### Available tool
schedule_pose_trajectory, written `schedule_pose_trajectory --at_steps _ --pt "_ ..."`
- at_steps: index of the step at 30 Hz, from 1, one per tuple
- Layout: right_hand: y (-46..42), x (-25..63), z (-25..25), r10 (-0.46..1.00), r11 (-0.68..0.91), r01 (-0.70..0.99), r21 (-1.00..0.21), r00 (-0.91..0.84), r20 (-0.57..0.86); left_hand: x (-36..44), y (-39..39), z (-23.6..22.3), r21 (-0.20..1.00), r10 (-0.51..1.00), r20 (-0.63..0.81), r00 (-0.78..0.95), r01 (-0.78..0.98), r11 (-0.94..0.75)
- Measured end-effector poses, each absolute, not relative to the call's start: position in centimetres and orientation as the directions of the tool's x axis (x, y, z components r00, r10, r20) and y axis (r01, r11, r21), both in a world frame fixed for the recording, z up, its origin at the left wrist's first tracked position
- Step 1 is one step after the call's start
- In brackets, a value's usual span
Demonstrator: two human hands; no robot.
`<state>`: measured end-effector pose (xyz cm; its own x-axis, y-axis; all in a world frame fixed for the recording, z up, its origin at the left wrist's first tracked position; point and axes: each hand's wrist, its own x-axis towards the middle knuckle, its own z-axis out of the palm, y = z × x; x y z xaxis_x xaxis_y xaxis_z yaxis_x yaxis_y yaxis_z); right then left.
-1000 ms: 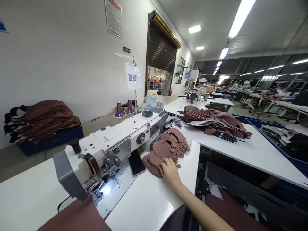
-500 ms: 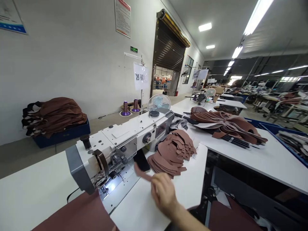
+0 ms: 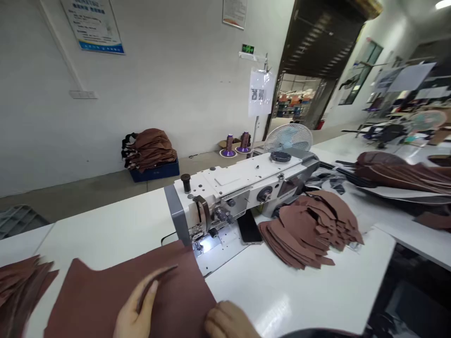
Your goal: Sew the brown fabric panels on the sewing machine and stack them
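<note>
Left hand [image 3: 136, 310], over the large brown panel [image 3: 102, 295], pinches a narrow brown strip [image 3: 168, 270] between thumb and fingers; the strip's far end sticks out past the fingertips, slightly bowed, pointing up and right toward the machine. Right hand [image 3: 230, 320] rests at the panel's right edge with fingers curled; whether it grips the edge or only presses there cannot be told, as the hand is blurred and cut off by the frame. Panel lies mostly flat under and around the left hand, on the white tabletop [image 3: 123, 234]; its far right corner reaches the lit needle area of the sewing machine [image 3: 246, 183], ahead of both hands. A stack of brown pieces [image 3: 21, 293] lies well to the left of the left hand. Ahead and to the right of the right hand: a phone [image 3: 249, 227] and, just beside it, a fanned pile of cut brown pieces [image 3: 303, 230]. Handling, judged by look: strip light, thin, bendable yet with enough body to hold its curve; best pinched near its middle or near end, far tip left free. Panel seems soft, light and broad, liable to crease or slide if pushed from one point; a flat hand near the edge should suit it. Neither looks fragile.
</note>
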<state>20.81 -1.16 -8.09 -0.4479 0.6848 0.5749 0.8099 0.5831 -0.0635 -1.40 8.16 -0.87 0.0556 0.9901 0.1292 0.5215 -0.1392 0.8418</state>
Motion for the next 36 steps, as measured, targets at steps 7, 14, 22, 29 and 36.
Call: schedule_pose_trajectory --at_steps 7,14,22,29,36 --pt "3.0 28.0 -2.5 0.439 0.819 0.521 0.242 -0.839 0.320 3.1 15.1 -1.3 0.047 0.786 0.423 0.451 0.855 -0.516" --pt "10.2 23.1 -4.4 0.343 0.840 0.473 0.267 -0.843 0.413 6.4 15.9 -4.7 -0.036 0.729 0.350 0.588 0.786 -0.617" --pt "8.5 23.6 -6.0 0.353 0.884 0.452 0.117 -0.811 0.467 5.4 12.9 -7.3 0.043 0.748 0.350 0.564 0.788 -0.614" --pt "6.5 25.7 -5.1 0.375 0.865 0.490 0.108 -0.774 0.510 7.8 10.1 -7.8 -0.010 0.733 0.434 0.524 0.816 -0.577" --pt "6.6 25.8 -5.1 0.336 0.873 0.472 0.125 -0.767 0.546 7.7 10.0 -7.6 -0.059 0.714 0.424 0.557 0.804 -0.592"
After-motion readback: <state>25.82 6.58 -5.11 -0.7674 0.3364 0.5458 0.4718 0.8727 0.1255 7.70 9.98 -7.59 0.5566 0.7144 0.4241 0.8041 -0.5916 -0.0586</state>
